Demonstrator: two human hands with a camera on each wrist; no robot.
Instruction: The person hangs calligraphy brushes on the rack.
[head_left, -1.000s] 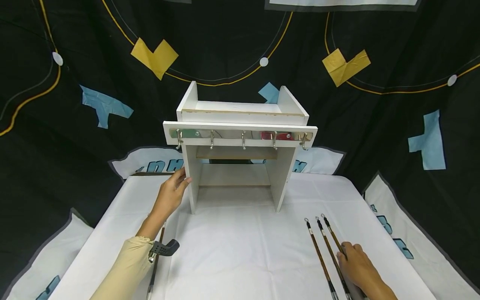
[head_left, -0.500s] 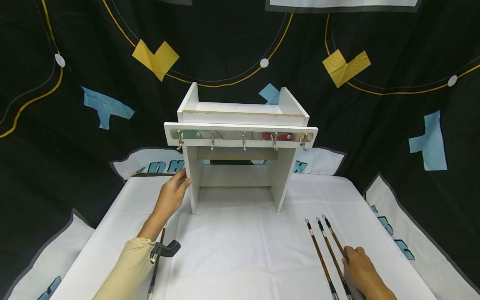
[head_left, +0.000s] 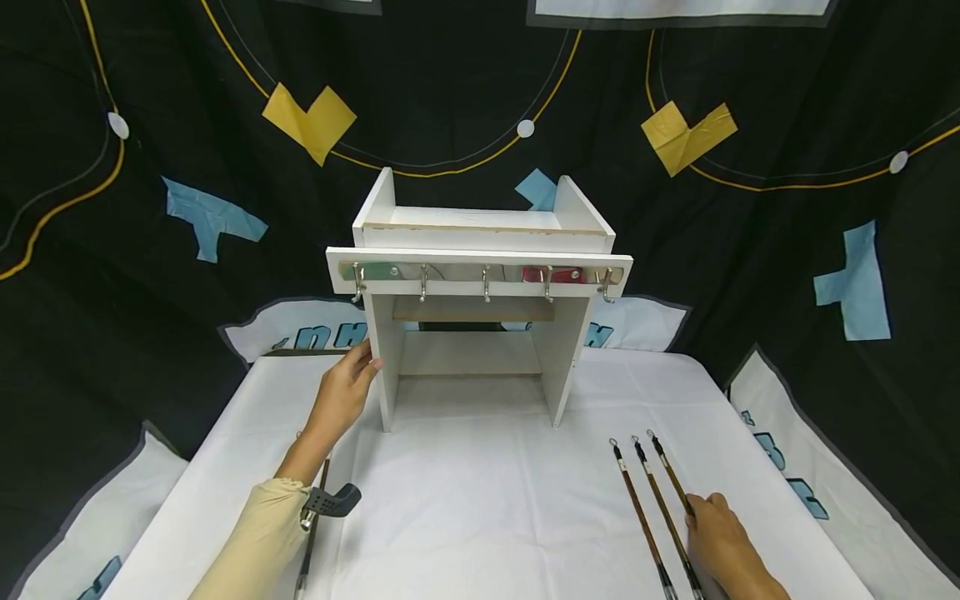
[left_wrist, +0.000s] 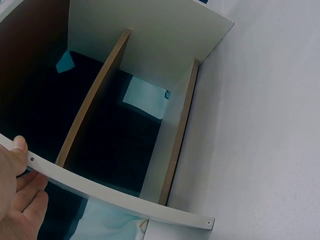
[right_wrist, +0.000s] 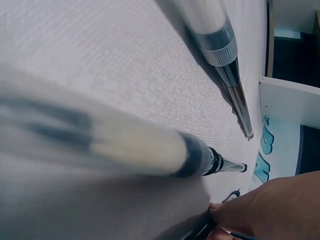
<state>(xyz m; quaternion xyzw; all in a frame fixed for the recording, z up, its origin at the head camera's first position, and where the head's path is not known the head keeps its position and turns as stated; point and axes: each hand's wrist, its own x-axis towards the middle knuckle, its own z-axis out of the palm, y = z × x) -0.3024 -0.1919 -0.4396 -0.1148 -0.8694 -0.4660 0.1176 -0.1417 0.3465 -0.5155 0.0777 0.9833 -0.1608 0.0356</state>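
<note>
A white wooden shelf stands upright at the back of the table, with a row of metal hooks on its front rail. My left hand grips the edge of its left side panel; in the left wrist view the thumb lies on one face and the fingers are behind. On the right, three calligraphy brushes with hanging loops lie side by side. My right hand pinches the rightmost brush by its handle. The middle brush and left brush lie beside it, their tips under clear caps.
Another brush lies at the left, partly hidden by my left forearm and sleeve. White cloth covers the table. A black curtain with yellow and blue paper pieces hangs behind the shelf.
My right hand has shifted very slightly to the right and down along the rightmost brush. The left hand keeps its grip on the shelf panel, and the shelf stands where it was.
</note>
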